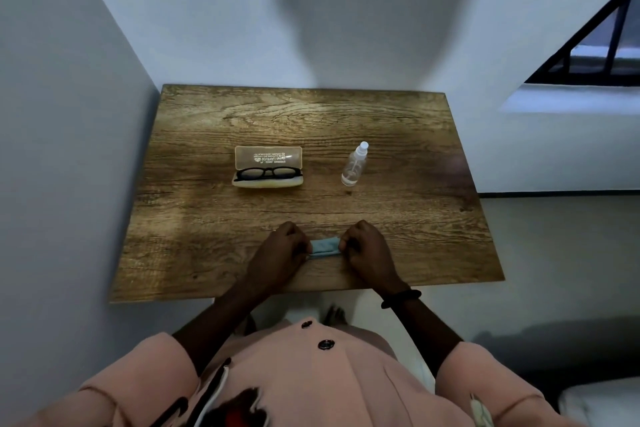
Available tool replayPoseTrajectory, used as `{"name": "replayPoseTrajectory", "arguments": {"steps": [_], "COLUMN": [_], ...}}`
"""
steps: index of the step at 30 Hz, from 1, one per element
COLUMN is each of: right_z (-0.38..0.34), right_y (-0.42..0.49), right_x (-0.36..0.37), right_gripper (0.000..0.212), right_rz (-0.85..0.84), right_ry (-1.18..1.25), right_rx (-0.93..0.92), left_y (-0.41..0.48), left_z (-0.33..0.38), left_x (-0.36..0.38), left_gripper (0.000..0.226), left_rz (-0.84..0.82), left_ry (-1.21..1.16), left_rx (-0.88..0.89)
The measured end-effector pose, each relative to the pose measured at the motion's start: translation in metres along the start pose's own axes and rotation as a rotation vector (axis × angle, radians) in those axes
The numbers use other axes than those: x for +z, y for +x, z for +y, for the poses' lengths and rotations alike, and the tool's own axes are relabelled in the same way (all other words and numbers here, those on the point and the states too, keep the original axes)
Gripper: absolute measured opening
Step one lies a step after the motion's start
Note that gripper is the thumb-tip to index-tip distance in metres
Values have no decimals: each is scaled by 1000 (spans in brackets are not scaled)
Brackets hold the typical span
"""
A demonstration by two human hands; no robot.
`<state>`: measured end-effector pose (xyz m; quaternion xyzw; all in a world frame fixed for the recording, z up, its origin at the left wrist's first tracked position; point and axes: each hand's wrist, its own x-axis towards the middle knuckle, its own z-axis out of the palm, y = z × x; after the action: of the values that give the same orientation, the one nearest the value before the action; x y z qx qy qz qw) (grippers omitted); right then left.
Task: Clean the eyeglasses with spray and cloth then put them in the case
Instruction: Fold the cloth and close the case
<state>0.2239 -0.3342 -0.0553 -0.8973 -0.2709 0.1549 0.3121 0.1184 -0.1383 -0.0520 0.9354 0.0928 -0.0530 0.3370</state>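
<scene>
Table (194, 218): wooden; both sets of fingers are over it, near its front edge.
Left hand (282, 248): knuckles up, fingers curled in and pinching the left end of the cloth.
Right hand (367, 246): knuckles up, fingers curled in and pinching the right end of the cloth.
Case (268, 156): pale, open with its lid laid back; it lies straight beyond the left fingers, well apart from them.
Glasses (268, 173): black frame, sitting in the near half of the case, well beyond the left fingers.
Bottle (354, 166): clear with a white spray top, standing beyond the right fingers and well apart from them, to the right of the case.
Cloth (326, 247): light blue, folded into a narrow strip that spans the gap between the two sets of fingers. Whether it touches the table cannot be told.
Band (401, 298): dark, on the right wrist, behind the fingers.
</scene>
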Motion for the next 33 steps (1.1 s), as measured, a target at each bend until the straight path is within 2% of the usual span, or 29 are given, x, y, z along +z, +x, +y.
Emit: {"name": "replayPoseTrajectory", "arguments": {"steps": [6,12,19,27,29,33], "right_z": [4,0,-1,-10,-13,-22], "right_y": [-8,-7,-3,3,6,11], "right_x": [3,3,6,2,1,-11], "right_gripper": [18,12,42,23,17,11], "right_rz": [92,150,-38,-60,-53,-59], "right_ry": [67,104,-59,-53,55,455], "right_rx": [38,29,89,202,234,335], "left_y": [-5,-5,-5,1,2,2], "left_z": [-1,3,10,13,13,11], "left_x": [3,6,14,11,5,-14], "left_gripper": [18,19,29,23,18,13], "left_rz": [-1,178,76,101,111,123], "left_ry": [-21,-47,40,-67,-144,-381], "left_rx": [23,-21,-117,-247,-269,-306]}}
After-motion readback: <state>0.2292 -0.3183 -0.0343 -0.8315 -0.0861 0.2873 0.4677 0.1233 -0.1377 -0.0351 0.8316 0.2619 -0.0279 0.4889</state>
